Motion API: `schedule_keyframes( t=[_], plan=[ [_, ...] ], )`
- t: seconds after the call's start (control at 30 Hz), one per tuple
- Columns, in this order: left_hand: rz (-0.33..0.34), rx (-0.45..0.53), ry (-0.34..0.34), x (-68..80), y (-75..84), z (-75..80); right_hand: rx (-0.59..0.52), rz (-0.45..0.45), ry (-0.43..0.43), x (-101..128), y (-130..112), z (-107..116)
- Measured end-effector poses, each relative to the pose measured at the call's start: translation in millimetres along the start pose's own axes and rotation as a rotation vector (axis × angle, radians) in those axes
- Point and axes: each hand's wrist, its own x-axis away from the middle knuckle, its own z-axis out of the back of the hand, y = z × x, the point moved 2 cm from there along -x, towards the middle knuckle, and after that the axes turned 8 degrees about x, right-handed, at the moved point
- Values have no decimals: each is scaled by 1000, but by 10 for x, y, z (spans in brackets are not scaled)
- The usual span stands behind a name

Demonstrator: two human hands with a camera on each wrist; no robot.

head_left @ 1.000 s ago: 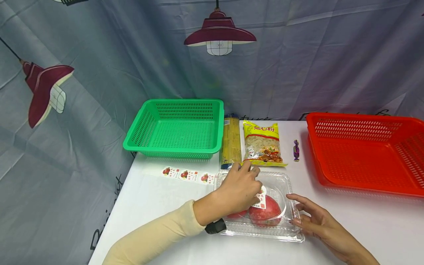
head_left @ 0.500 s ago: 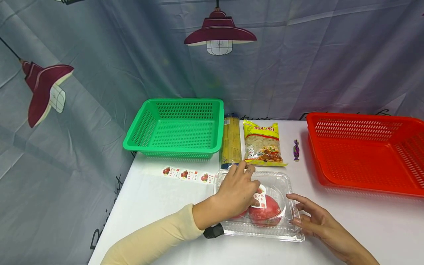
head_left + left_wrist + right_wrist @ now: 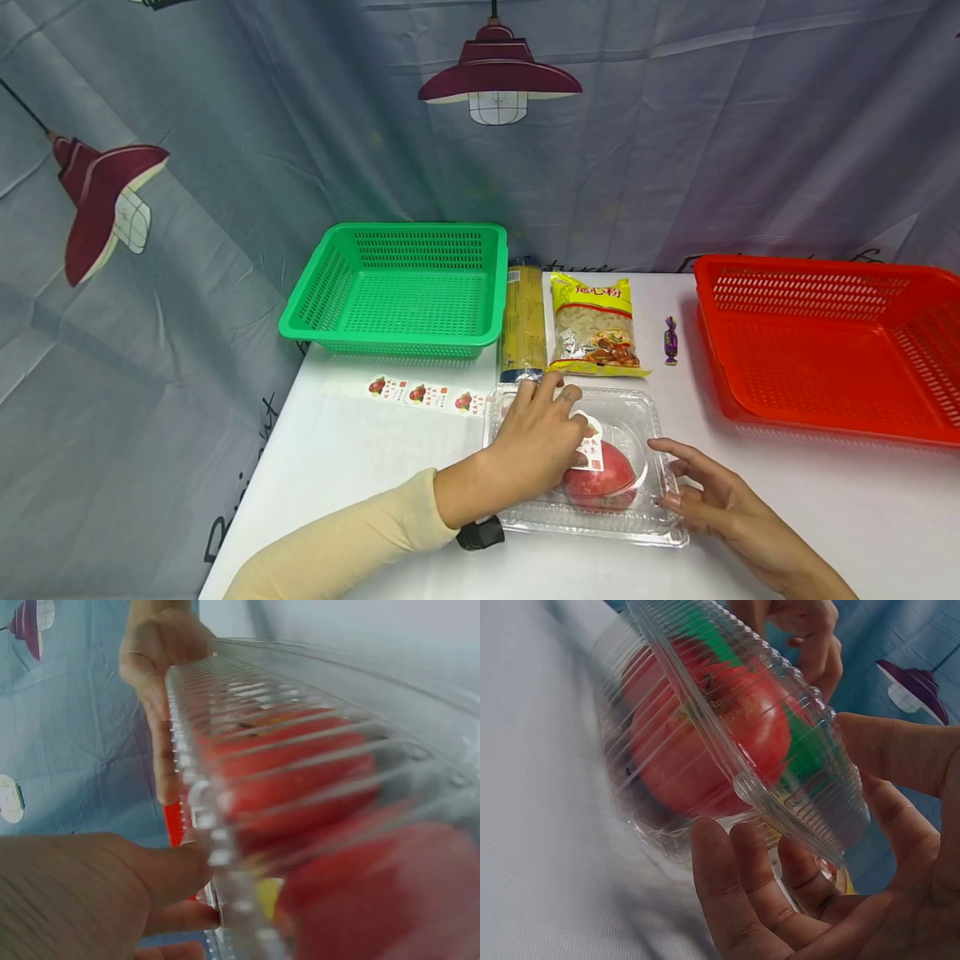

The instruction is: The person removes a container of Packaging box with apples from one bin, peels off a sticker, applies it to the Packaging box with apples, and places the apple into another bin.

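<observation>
Since 1 s ago, left hand (image 3: 536, 433) has slid a bit lower on the box (image 3: 645, 412) lid, thumb now pressing the sticker (image 3: 592, 445) flat; fingers lie straight on top, nothing gripped. Right hand (image 3: 712, 500) hasn't shifted: fingers relaxed, open, touching box's right edge. Tomato (image 3: 600, 479) sits inside, btwn both hands. Sticker strip (image 3: 423, 396) lies left of left hand; pasta bag (image 3: 596, 325) just beyond.

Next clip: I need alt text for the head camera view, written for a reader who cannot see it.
A left hand presses a sticker onto a clear clamshell box of red tomatoes, with the right hand at its right edge. On the white table behind lie a sticker strip, green basket, spaghetti, pasta bag, candy and red basket.
</observation>
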Motion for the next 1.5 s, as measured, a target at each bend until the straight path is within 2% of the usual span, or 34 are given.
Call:
schedule_keyframes(
  t=[0.13, 0.27, 0.43, 0.63, 0.77, 0.87, 1.03, 1.23, 1.5],
  plan=[
    [-7, 6, 34, 2, 10, 35, -1, 2, -11, 4, 19, 10],
    [-62, -1, 34, 21, 56, 44, -2, -6, -16, 3, 36, 20],
    [-116, -15, -26, 58, 122, 11, -3, -19, -16, -3, 41, 25],
    [-89, -31, -103, 85, 145, 6, -15, 15, -23, -10, 28, 26],
    [-81, -33, -166, 88, 148, 25, -8, 5, -22, -13, 24, 22],
    [-71, -2, -191, 86, 138, 45, -11, 1, -16, -13, 22, 17],
    [-70, 67, -160, 89, 109, 89, -26, 35, -18, -13, 19, 14],
    [-106, 25, -104, 133, 93, 104, -20, 30, -24, -11, 22, 23],
    [-99, 13, -124, 163, 71, 88, -24, 12, -17, -18, 17, 20]
  ],
)
